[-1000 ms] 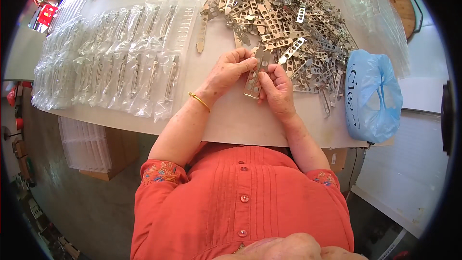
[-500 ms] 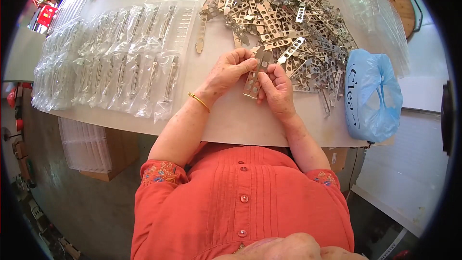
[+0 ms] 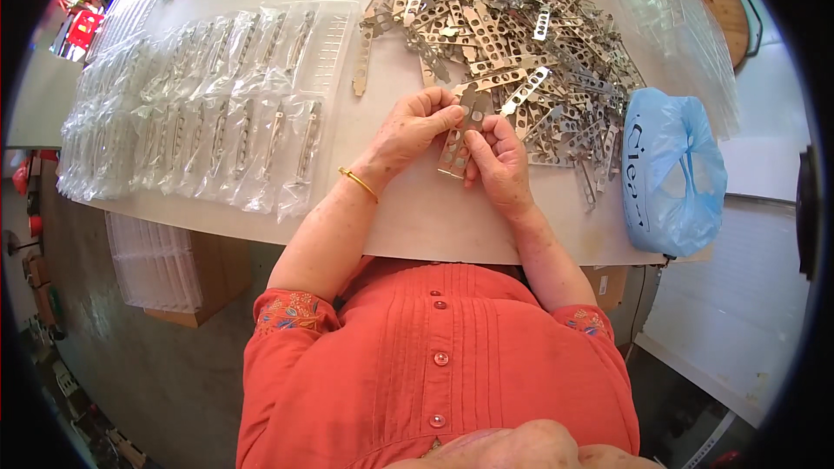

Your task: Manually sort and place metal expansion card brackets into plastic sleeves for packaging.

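Observation:
Two perforated metal strips point(image 3: 453, 155), side by side or overlapping, are between my hands above the table. My left hand point(image 3: 424, 122) pinches them near their far end, thumb on top. Lower down on the right edge, my right hand point(image 3: 500, 156) grips them between thumb and curled fingers. Round holes run along the strips, and a narrow bent lip shows at the near end. Just beyond my fingers spreads a large heap of similar metal strips point(image 3: 495, 30). How the two strips meet under my fingers is hidden.
Clear plastic trays point(image 3: 334, 52) with bagged strips cover the table's left side. A blue plastic bag point(image 3: 656, 169) sits at the right edge. Clear plastic sheets point(image 3: 695, 43) lie at the far right. Under the table stand a cardboard box point(image 3: 221, 274) and stacked trays point(image 3: 152, 260).
The strips' near end has tilted very slightly between my fingers. Both hands otherwise keep the same grip and place.

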Demonstrator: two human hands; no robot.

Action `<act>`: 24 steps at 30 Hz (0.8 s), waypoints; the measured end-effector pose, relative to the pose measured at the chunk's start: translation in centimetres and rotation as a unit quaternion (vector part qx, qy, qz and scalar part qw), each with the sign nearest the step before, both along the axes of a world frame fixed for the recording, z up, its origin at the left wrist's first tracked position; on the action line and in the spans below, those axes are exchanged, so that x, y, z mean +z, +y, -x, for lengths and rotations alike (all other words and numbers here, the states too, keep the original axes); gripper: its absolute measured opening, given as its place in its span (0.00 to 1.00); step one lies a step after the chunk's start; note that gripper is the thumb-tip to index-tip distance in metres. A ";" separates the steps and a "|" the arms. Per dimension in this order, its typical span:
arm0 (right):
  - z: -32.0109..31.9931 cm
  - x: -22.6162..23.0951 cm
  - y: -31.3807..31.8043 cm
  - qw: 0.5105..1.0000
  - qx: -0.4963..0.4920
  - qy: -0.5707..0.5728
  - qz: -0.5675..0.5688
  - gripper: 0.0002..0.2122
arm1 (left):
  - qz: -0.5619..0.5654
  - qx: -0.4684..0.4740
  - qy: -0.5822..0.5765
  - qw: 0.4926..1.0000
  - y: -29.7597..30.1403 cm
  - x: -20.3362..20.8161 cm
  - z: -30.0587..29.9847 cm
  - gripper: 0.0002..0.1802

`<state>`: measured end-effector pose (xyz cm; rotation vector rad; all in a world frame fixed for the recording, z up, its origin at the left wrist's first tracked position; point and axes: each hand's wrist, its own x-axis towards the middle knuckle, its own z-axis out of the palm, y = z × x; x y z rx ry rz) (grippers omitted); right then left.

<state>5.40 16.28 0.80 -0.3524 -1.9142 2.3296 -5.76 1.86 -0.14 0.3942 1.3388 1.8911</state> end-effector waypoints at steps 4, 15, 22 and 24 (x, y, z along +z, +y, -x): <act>0.0 -0.1 0.0 1.000 -0.001 -0.002 -0.005 0.04 | 0.000 0.001 -0.006 1.000 0.0 0.2 -0.1 0.08; 0.0 -0.1 0.0 1.000 -0.009 -0.006 -0.011 0.03 | -0.001 0.001 -0.005 1.000 0.1 0.2 -0.1 0.08; 0.0 -0.1 0.0 1.000 -0.003 -0.008 -0.010 0.04 | -0.004 -0.002 0.000 1.000 -0.1 -0.1 0.0 0.08; 0.1 -0.1 0.0 1.000 -0.003 -0.007 -0.008 0.04 | -0.003 -0.001 -0.001 1.000 0.0 0.0 0.0 0.08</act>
